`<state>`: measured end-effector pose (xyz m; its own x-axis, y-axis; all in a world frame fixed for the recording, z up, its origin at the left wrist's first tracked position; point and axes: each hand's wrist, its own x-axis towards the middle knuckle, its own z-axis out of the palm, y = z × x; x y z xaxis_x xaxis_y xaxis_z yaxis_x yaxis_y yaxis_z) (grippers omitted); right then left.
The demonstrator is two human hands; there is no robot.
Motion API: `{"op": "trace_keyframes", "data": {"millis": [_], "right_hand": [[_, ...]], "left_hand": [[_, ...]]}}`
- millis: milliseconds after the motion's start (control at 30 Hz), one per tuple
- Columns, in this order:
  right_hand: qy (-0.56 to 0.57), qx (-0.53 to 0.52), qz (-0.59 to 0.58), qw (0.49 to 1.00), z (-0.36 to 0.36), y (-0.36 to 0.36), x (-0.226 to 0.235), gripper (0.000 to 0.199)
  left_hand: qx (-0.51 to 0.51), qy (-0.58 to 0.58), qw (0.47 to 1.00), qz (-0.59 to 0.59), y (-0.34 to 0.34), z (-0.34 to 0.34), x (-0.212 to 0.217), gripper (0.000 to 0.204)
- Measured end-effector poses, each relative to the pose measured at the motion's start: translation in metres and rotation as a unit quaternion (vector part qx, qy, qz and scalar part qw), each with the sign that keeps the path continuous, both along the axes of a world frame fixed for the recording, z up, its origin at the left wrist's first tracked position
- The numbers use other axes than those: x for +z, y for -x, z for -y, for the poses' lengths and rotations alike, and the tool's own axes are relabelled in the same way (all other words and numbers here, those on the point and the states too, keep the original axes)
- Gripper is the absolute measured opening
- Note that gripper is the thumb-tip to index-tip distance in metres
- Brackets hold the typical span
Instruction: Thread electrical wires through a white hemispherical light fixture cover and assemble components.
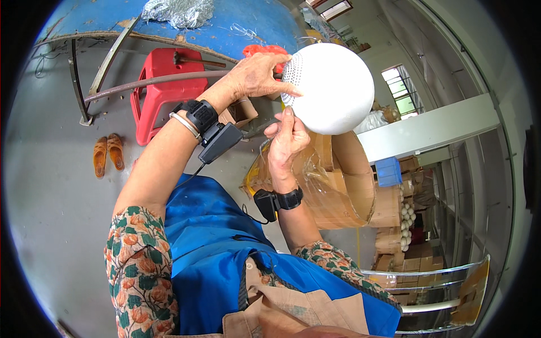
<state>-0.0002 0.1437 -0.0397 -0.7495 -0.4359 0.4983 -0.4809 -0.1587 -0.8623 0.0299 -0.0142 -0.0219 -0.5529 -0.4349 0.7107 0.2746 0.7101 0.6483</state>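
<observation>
Tan collar point(270, 298) is filling the near edge. White ball point(335, 90) is lying up and right of both hands; left hand point(258, 76) is pressing spread thumb and fingers across its dotted band point(289, 77); right hand point(289, 141) is pinching just below, apparently on the band's lower end.

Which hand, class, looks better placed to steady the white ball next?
Likely the left hand: its thumb and fingers span the dotted patch on the white ball, while the right hand sits lower, thumb near its edge.
</observation>
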Motion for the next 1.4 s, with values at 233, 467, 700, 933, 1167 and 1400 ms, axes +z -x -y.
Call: {"op": "trace_keyframes", "data": {"millis": [233,467,700,933,1167,1400], "right_hand": [[-0.02,0.071,-0.034,0.997,-0.025,-0.016,0.009,0.028],[-0.023,0.035,-0.061,0.997,-0.023,0.001,0.011,0.026],[0.014,0.044,-0.04,0.998,-0.01,0.008,0.003,0.025],[0.015,0.026,-0.041,0.999,-0.003,0.012,0.001,0.028],[0.006,0.013,-0.014,1.0,-0.002,0.015,0.002,0.029],[-0.016,0.057,-0.035,0.998,-0.016,-0.007,0.016,0.03]], "left_hand": [[0.04,-0.064,0.997,0.032,-0.008,-0.001,0.011,0.073],[0.073,-0.058,0.995,0.032,-0.005,-0.007,0.009,0.064],[0.083,-0.077,0.993,0.038,-0.005,-0.009,0.013,0.059],[0.059,-0.051,0.997,0.011,-0.004,-0.008,0.008,0.054],[0.029,-0.028,0.999,0.006,0.0,-0.005,0.004,0.058],[0.032,-0.081,0.994,0.068,-0.004,-0.002,0.011,0.068]]}}
